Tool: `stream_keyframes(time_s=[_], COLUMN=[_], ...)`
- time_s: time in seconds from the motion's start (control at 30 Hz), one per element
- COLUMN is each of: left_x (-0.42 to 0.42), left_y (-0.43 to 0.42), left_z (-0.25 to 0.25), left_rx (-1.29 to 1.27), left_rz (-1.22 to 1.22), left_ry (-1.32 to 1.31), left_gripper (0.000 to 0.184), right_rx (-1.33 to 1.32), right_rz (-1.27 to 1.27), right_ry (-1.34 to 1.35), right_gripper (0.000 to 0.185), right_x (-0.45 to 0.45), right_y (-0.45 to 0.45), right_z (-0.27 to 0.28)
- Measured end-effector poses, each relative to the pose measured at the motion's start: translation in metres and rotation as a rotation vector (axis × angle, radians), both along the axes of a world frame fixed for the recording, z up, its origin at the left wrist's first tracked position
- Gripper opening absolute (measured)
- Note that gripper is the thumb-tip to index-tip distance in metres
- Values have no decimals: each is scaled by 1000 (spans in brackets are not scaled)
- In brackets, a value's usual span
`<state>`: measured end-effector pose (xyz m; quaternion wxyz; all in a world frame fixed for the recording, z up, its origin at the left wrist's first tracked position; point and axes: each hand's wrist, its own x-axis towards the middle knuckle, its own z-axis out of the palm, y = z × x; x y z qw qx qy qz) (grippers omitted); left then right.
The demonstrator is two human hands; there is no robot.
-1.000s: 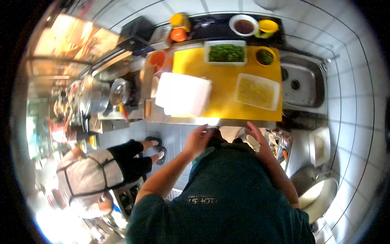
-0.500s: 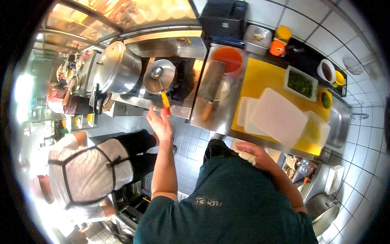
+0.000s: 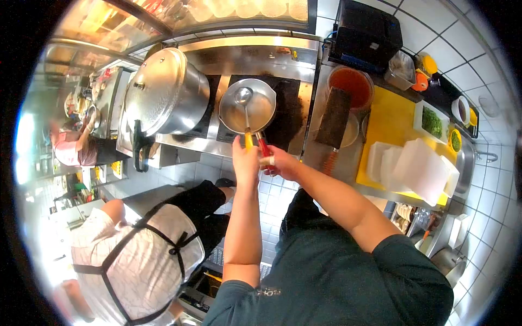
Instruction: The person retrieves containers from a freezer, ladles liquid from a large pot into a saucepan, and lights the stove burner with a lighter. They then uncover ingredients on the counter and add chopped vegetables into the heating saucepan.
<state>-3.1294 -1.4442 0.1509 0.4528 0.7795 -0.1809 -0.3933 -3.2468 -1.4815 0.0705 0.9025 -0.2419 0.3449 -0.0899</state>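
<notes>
A metal pan [image 3: 260, 111] sits on the stove, with a ladle [image 3: 244, 98] lying in it. The ladle's yellow handle and the pan's red handle both point toward me. My left hand [image 3: 246, 160] is closed at the yellow handle. Close beside it, my right hand [image 3: 280, 163] has its fingers wrapped round the red handle. To the left of the pan stands a large lidded pot [image 3: 166, 92].
Right of the stove are a cleaver [image 3: 334, 119], a tub of red sauce [image 3: 352, 87] and a yellow board [image 3: 383, 117] with white lids [image 3: 418, 168] and a container of greens [image 3: 432, 119]. A person in an apron [image 3: 147, 250] stands at left; another person [image 3: 70, 144] is farther off.
The view has swung left toward the stove. My left hand, open half a second ago, has closed on the yellow handle, and my right hand has come across to the red one.
</notes>
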Motion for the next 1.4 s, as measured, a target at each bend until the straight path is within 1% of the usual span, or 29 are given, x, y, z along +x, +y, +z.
stream_keyframes(time_s=[0.03,0.1,0.13,0.2,0.23,0.27,0.33,0.37,0.4,0.5,0.53,0.6,0.63,0.67,0.7,0.73,0.77,0.83,0.87,0.9,0.93,0.97,1.0,1.07,1.2,1.27,1.33,1.37,1.4], left_x=[6,18,15,-21,-36,-46,-78,-76,-92,-180,-200,-252,-270,-298,-326,-346,-365,-428,-453,-478,-495,-502,-509,-528,-576,-635,-710,-745,-785], left_y=[3,11,13,30,40,54,73,77,81,94,105,131,139,150,161,174,186,224,250,276,291,303,312,327,309,288,286,262,261], left_z=[-2,-8,3,44,59,74,97,98,100,182,197,213,212,206,200,189,178,148,118,87,52,21,1,-11,-64,-89,-98,-155,-165], left_rx=[-25,-100,-147,-358,-406,-466,-613,-678,-747,-934,-1042,-1144,-1154,-1151,-1152,-1193,-1239,-866,-556,-232,-66,44,151,290,-564,-617,-607,-1003,-1125], left_rz=[35,62,44,88,27,-60,-207,-387,-240,-379,-449,-659,-744,-834,-922,-1187,-1457,-1778,-1823,-1756,-1797,-1908,-2014,-2308,-2507,-2640,-2700,-2655,-2650], left_ry=[10,-42,-99,65,-29,75,-224,-574,-490,-323,-244,-72,-186,-257,-327,-440,-520,-129,200,477,560,504,444,-34,-496,-592,-864,-895,-1016], left_gripper=[71,70,69,67,66,71,67,66,67,76,78,79,77,76,74,74,74,78,79,81,83,84,85,85,74,69,66,66,64], right_rx=[31,-150,-241,-290,-404,-476,-825,-1356,-1289,-1125,-1307,-1365,-1364,-977,-1327,-1218,-901,-717,-613,-557,-322,-105,-48,163,341,394,411,395,382], right_rz=[-88,-73,-80,-130,-114,-116,-296,-507,-531,-731,-726,-916,-1029,-998,-1250,-1376,-1420,-1606,-1621,-1708,-1556,-1551,-1655,-1633,-1786,-1876,-1926,-1980,-2031], right_ry=[19,113,166,118,221,134,122,84,124,3,219,403,477,390,679,643,701,842,967,928,1110,977,918,845,690,512,537,503,472], right_gripper=[34,33,34,35,37,40,46,46,45,48,49,50,42,46,49,45,43,48,45,41,37,37,40,50,45,52,46,41,36], right_x=[11,18,15,1,-17,-40,-80,-84,-108,-194,-224,-293,-318,-357,-376,-398,-415,-444,-452,-454,-458,-459,-452,-444,-447,-450,-442,-441,-441], right_y=[-4,-11,-15,-12,-9,-3,14,19,31,77,100,156,174,220,246,272,317,379,411,441,476,502,522,561,606,620,627,629,631], right_z=[-1,10,24,48,73,103,152,130,159,246,259,283,267,295,258,248,239,169,135,104,125,116,92,39,28,13,-34,-52,-65])
